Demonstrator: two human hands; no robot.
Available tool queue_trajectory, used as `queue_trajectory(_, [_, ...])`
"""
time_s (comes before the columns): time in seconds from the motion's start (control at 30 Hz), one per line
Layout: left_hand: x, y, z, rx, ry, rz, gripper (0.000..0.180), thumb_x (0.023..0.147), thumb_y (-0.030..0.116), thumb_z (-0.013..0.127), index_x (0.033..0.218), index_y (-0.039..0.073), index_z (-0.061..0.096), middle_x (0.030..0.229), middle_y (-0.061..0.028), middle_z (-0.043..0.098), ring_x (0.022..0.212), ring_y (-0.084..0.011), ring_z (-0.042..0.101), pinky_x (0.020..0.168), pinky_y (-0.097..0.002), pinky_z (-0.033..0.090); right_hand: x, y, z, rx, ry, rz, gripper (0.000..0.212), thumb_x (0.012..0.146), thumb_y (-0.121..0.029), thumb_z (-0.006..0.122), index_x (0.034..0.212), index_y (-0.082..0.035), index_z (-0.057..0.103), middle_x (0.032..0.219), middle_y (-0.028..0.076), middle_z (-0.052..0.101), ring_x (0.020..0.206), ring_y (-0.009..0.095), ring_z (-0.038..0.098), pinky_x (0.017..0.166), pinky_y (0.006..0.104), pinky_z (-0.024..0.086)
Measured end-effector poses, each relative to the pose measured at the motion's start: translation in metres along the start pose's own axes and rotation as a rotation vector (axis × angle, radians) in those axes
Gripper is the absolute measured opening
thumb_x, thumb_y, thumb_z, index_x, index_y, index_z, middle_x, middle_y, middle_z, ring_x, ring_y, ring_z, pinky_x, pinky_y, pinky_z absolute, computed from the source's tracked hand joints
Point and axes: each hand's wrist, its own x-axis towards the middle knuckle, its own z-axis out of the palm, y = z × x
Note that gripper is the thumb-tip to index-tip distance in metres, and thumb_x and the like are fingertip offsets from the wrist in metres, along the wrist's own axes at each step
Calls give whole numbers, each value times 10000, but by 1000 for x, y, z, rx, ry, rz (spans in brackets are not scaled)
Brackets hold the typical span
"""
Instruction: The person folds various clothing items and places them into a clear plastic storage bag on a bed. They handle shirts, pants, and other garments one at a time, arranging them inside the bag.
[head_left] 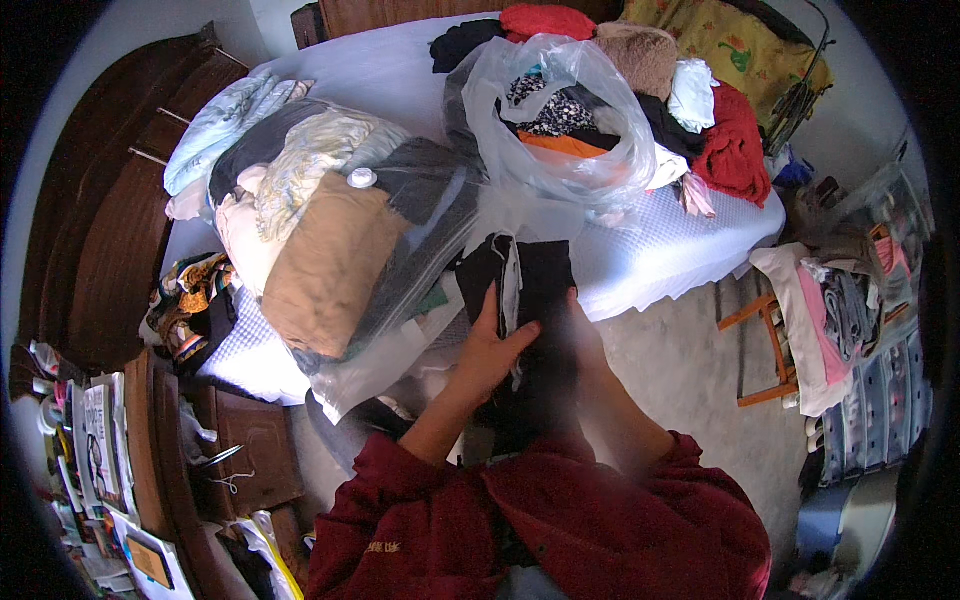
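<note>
In front of my body, at the bed's near edge, I hold up a folded black garment (540, 275) with a whitish strip along its left part. My left hand (492, 350) is closed on its left side, thumb across the front. My right hand (580, 325) grips the right edge, its fingers mostly hidden behind the cloth. Just left lies a clear plastic storage bag (425, 265) with a round white valve (362, 178), packed with folded clothes, a tan one (335, 255) among them. Beyond the garment, an open clear plastic bag (615, 180) holds patterned, black and orange clothes.
Red clothes (738, 145), a brown fluffy item (637, 55) and other garments pile on the bed (650, 250). At right, a wooden chair (768, 350) stands near draped clothes (830, 310). A dark wooden cabinet (160, 450) with books and papers is at lower left.
</note>
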Motion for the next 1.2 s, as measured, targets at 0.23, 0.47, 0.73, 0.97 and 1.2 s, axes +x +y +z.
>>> queue_trajectory(0.23, [5, -10, -7, 668, 6, 365, 477, 965, 163, 579, 1410, 28, 476, 1263, -159, 628, 1137, -297, 618, 965, -360, 487, -31, -19, 27, 161, -202, 78, 727, 980, -638, 422, 1405, -51, 488, 1365, 159, 545, 1220, 311, 543, 1031, 417, 462])
queue_trajectory(0.47, [-13, -9, 18, 1073, -230, 296, 390, 883, 185, 661, 1248, 64, 596, 1132, -145, 610, 981, -352, 621, 833, -436, 512, -24, -9, -8, -97, 1, 87, 424, 958, -387, 620, 1211, -46, 609, 1137, 118, 657, 1035, 265, 629, 889, 397, 537])
queue_trajectory(0.73, [31, 40, -46, 1713, 526, 600, 494, 768, 129, 711, 1245, 114, 581, 1146, -132, 554, 1046, -336, 548, 876, -464, 450, 12, -5, 0, -111, 28, 9, 570, 965, -449, 614, 1342, -34, 512, 1260, 119, 610, 1134, 282, 583, 991, 438, 487])
queue_trajectory(0.97, [57, 49, -70, 1785, 380, 427, 302, 798, 75, 625, 1098, 98, 607, 954, -102, 551, 886, -290, 612, 701, -411, 541, 123, 42, 23, 130, -107, 100, 466, 961, -355, 634, 1302, -49, 551, 1227, 121, 633, 1102, 313, 611, 957, 459, 496])
queue_trajectory(1.2, [40, 77, -66, 1384, 597, 874, 259, 794, 63, 716, 1037, 87, 628, 961, -98, 570, 868, -304, 601, 689, -397, 524, 138, 2, 45, 138, -115, 169, 465, 939, -368, 638, 1260, -32, 602, 1182, 144, 665, 1081, 315, 626, 985, 447, 489])
